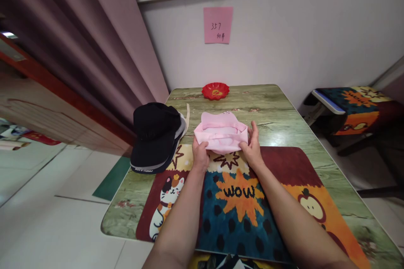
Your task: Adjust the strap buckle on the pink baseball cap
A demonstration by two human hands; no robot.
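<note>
While both hands grip its near band, a soft pink fabric cap [222, 139] sits above the middle of the green, marble-patterned desk [277, 111], over the far edge of a colourful printed mat [280, 160]. Its opening faces up toward the person, showing the pale pink lining; the rounded brim is on the far side, with small dark marks near its far rim. Whether the cap touches the desk cannot be told.

The left hand [200, 155] is clamped on the cap's near left corner, thumb on the band, the other fingers mostly hidden. The right hand [251, 148] pinches the near right corner, its thumb on the band and a finger raised apart beside the cap.

Near the desk's far edge, left of its middle, stands a red, scalloped, shallow dish [215, 97]; a yellow design shows on its bottom. At the left edge rests a black cloth cap [154, 124] stacked over other headwear, with grey and navy rims visible and a pale strap [188, 114] sticking up.
</note>
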